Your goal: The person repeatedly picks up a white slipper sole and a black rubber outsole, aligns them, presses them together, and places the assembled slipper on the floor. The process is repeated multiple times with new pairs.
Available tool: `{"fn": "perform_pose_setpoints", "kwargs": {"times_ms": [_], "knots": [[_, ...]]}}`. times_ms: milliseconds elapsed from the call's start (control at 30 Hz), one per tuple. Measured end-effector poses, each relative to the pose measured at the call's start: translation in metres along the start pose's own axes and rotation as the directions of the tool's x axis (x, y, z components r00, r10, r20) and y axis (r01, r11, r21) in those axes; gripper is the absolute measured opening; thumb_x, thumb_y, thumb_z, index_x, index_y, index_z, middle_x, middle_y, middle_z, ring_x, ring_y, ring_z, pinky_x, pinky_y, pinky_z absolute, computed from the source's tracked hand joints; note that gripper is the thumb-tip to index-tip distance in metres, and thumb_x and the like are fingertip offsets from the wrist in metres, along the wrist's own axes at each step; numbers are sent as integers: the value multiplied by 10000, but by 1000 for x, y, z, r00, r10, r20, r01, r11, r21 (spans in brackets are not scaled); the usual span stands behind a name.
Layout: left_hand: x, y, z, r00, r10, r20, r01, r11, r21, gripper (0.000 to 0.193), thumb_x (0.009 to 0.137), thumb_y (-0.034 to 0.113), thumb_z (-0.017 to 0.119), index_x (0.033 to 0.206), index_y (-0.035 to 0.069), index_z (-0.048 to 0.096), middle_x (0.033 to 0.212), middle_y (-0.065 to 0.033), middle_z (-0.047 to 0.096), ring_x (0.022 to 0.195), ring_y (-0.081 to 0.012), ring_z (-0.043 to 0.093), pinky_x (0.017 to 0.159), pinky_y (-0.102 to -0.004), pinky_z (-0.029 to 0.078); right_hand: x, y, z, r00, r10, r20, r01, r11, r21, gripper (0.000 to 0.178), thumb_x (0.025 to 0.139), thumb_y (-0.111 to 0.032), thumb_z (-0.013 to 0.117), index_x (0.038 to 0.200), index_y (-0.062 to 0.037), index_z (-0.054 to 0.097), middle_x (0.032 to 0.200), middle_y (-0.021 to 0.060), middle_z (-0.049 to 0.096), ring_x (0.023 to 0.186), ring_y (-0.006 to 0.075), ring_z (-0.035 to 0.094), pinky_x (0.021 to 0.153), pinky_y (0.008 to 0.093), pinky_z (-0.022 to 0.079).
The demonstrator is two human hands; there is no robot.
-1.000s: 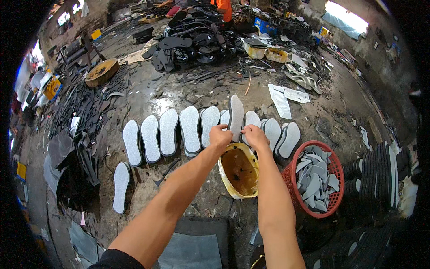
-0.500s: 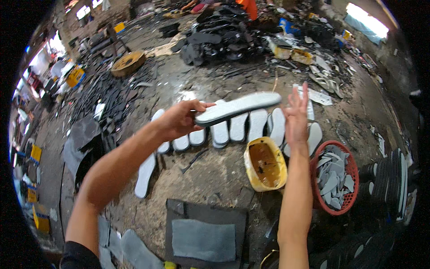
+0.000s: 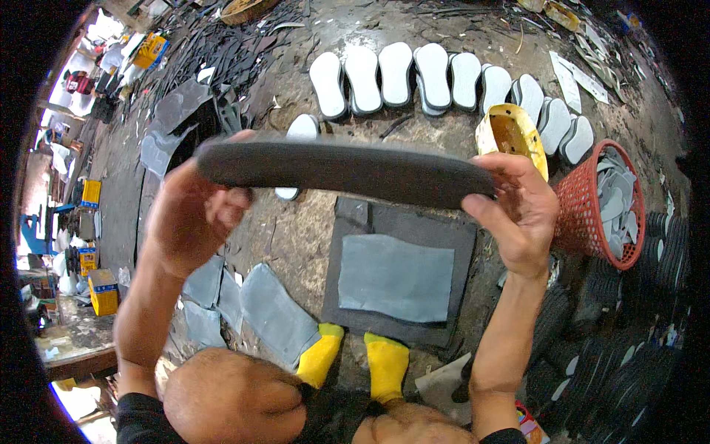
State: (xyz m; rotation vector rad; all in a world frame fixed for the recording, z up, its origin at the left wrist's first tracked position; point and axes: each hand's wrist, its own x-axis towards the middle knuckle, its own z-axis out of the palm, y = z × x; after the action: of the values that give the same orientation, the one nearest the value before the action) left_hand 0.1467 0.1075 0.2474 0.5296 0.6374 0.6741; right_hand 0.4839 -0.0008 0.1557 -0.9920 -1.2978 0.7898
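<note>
A dark shoe sole (image 3: 347,169) is stretched level between my hands, close to the camera and slightly blurred. Its dark side faces me. My left hand (image 3: 194,214) grips the left end, fingers curled. At the other end, my right hand (image 3: 523,211) pinches the sole between thumb and fingers. Beyond it, several white-topped soles (image 3: 396,74) lie in a curved row on the floor. One more white-topped sole (image 3: 302,127) lies apart, partly hidden behind the held one. A grey sheet (image 3: 396,277) rests on a larger black mat (image 3: 462,259) below my hands.
Behind my right hand stands a yellow tub (image 3: 532,140) of brownish liquid. Beside it, a red basket (image 3: 577,211) holds grey scraps. Grey pieces (image 3: 274,311) lie left of my yellow socks (image 3: 388,355). Stacked dark soles (image 3: 603,377) fill the lower right.
The sole has come nearer and turned, from white face up to dark side toward me. My right hand, open before, has taken hold of its right end. The view has tilted down.
</note>
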Motion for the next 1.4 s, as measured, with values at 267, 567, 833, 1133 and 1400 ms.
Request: {"fn": "perform_pose_setpoints", "kwargs": {"times_ms": [267,567,833,1133,1400], "knots": [[-38,-129,-91,972,16,-235,-4,999,52,273,948,370,712,1060,135,631,767,-42,687,577,-167,655,527,-293,479,-85,11,47,791,567,-230,-253,645,721,375,967,-274,704,1262,-46,665,1148,90,719,1026,199,687,924,361,552],[-34,-264,-175,861,-89,-501,207,961,184,289,956,245,735,1130,15,710,864,-12,679,711,-105,629,670,-275,572,-208,90,45,487,772,-408,-752,609,254,405,877,-189,807,1250,-81,696,1104,-2,679,934,107,597,777,300,499],[-45,-296,-181,836,96,-541,315,723,615,444,890,201,792,1232,-60,682,942,-92,749,754,-116,683,629,-281,589,-245,95,25,491,800,-345,-849,528,16,526,810,3,786,1319,-11,653,1250,82,681,987,136,648,815,259,531],[-43,-300,-186,855,228,-466,280,554,784,374,866,248,807,1119,-22,753,822,-111,764,703,-91,680,594,-272,546,-258,106,30,487,800,-351,-849,527,24,502,818,15,777,1304,-2,655,1240,94,689,1029,162,663,901,290,523],[-40,-300,-187,843,312,-439,268,464,844,357,830,282,830,1060,14,776,833,-154,764,706,-159,713,682,-299,560,-267,114,30,527,768,-364,-826,564,-5,473,818,6,775,1277,17,660,1237,121,693,1062,180,668,936,297,518]]}}
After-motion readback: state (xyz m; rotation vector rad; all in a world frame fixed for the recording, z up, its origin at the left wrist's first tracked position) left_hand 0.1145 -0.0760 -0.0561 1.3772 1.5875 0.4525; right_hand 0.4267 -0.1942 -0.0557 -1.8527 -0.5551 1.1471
